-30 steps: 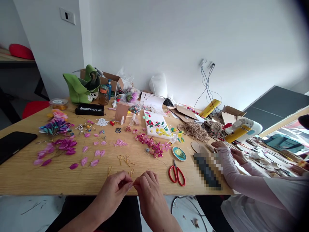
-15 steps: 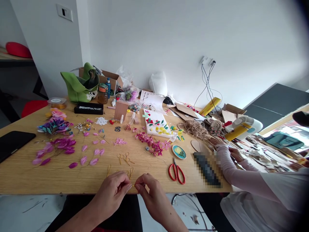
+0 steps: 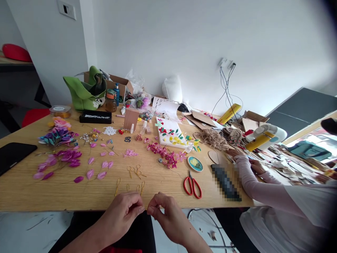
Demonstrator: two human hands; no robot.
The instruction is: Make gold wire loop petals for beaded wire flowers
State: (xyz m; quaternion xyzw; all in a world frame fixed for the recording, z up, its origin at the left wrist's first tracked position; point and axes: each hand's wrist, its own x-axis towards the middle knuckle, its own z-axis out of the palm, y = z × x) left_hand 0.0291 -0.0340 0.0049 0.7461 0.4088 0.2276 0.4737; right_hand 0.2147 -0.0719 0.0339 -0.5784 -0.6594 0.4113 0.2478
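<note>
Both hands meet at the table's front edge with their fingertips pinched close together. My left hand (image 3: 125,212) and my right hand (image 3: 168,216) are closed on a short thin gold wire, mostly hidden by the fingers. Just beyond my left hand lie several twisted gold wire loops (image 3: 142,188). Farther in is a small group of looped gold wires (image 3: 135,171). Red-handled scissors (image 3: 192,186) rest to the right of my right hand. Loose pink petals on wires (image 3: 90,174) are spread to the left, near a bunch of magenta petals (image 3: 70,156).
Magenta blossoms (image 3: 168,156) lie mid-table before a white block with flowers (image 3: 171,133). An oval turquoise piece (image 3: 195,164) sits near the scissors. A black phone (image 3: 15,156) lies far left. A co-worker's sleeve (image 3: 247,175) reaches over the table at right, beside jute twine (image 3: 210,138).
The view has shifted slightly. My hands stay pinched at the table edge and have dropped a little, so more of the wire loops behind them shows.
</note>
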